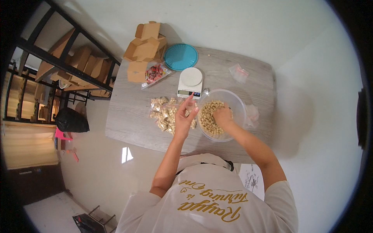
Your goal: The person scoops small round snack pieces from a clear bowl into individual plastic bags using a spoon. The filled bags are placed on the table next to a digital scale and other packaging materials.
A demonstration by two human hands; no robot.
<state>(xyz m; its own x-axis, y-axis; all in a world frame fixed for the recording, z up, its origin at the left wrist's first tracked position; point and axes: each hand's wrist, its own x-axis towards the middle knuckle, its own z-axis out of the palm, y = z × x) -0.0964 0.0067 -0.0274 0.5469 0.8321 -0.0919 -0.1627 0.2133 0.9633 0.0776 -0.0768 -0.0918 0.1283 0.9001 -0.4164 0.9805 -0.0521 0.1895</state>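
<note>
My right hand (223,117) reaches into a large clear plastic bowl (240,100) of small round beige snack pieces (210,112). Its fingertips are buried among the pieces, so whether they grip any is hidden. Left of the bowl, my left hand (185,118) is raised with fingers curved and thumb apart; something clear may be between them, but I cannot make it out. Filled clear plastic bags (165,116) of the same snack lie heaped beside and behind that hand. Just beyond my left fingertips stands a white digital kitchen scale (191,80), its round platform bare.
On the wood-grain table (131,116) are an open cardboard box (142,48), a teal plastic lid (181,57), a bag of red and multicoloured items (156,73), clear bags (239,73) and crumpled plastic (252,116). A black-framed shelf (67,58) stands left; a wall borders the right.
</note>
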